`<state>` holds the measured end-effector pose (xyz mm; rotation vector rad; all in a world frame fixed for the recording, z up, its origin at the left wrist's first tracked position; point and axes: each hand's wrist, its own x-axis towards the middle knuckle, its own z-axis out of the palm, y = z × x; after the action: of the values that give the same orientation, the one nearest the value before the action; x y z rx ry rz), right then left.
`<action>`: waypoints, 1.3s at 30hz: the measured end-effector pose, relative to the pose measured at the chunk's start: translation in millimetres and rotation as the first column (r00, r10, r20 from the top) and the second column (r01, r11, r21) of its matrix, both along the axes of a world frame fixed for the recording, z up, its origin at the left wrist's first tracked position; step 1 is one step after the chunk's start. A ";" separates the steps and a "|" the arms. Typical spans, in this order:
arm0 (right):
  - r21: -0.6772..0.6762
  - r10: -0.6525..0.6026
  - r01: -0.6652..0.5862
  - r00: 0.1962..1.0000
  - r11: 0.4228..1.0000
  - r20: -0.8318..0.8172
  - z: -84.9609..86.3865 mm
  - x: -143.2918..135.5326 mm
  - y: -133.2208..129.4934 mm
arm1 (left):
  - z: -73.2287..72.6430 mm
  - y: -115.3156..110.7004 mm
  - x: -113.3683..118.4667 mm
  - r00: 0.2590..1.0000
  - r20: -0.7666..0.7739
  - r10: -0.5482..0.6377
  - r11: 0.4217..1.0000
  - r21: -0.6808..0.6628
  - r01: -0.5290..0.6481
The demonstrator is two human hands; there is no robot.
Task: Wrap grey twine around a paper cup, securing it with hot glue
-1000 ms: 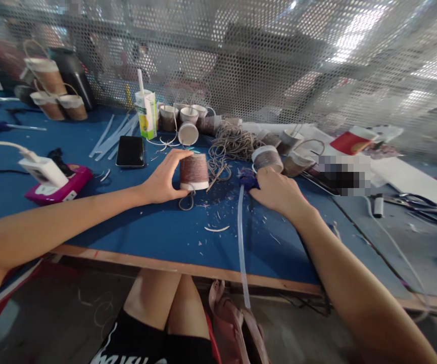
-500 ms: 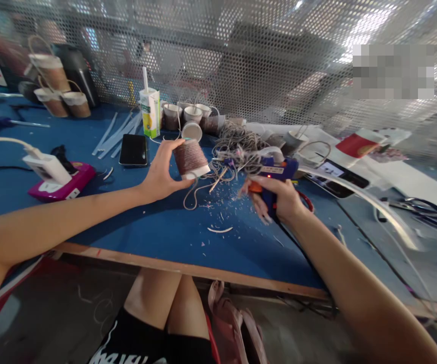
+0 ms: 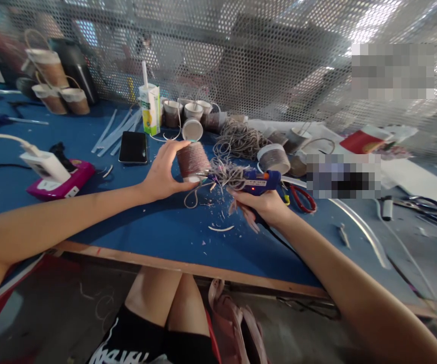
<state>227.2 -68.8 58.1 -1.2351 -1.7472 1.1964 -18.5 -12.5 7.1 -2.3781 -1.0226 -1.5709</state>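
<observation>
My left hand [image 3: 161, 169] grips a small cup wrapped in brown cord [image 3: 193, 161], thumb below and fingers above, the cup tilted on its side. In my right hand [image 3: 261, 205] is a blue hot glue gun [image 3: 256, 181] with a small red light lit. Its nozzle points left and is at the cup's lower right edge; whether it touches I cannot tell. Tangled grey strands cling around the gun's front. A clear glue stick [image 3: 358, 230] trails out of its back. A loop of cord [image 3: 191, 198] hangs beneath the cup.
Behind the cup are several other wrapped cups [image 3: 193, 110], a drink carton [image 3: 149, 108] and a heap of grey cord [image 3: 237, 139]. A black phone [image 3: 133, 147] and a magenta power strip [image 3: 61, 181] lie left. Red-handled pliers [image 3: 303, 198] and scissors [image 3: 426, 205] are right.
My right hand has brought the glue gun left and slightly down, so its nozzle is now at the cup's edge. My left hand holds the cup almost in the same place.
</observation>
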 end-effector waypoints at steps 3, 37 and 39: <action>-0.009 0.018 -0.018 1.000 1.000 0.025 -3.2 0.9 3.9 | -0.4 0.7 0.1 1.000 0.016 -0.011 1.000 0.026 0.010; -0.003 -0.198 0.198 0.980 0.980 0.021 10.4 5.5 1.2 | 0.1 4.1 -4.2 0.998 0.037 -0.044 0.995 0.086 0.041; 0.000 -0.205 0.205 0.979 0.979 0.025 10.7 6.5 1.4 | 0.1 4.3 -4.2 0.997 0.049 -0.064 0.993 0.100 0.059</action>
<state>233.6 -67.5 68.8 -1.3992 -1.5919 1.0675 -22.7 -8.2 7.2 -2.3364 -0.8674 -1.6712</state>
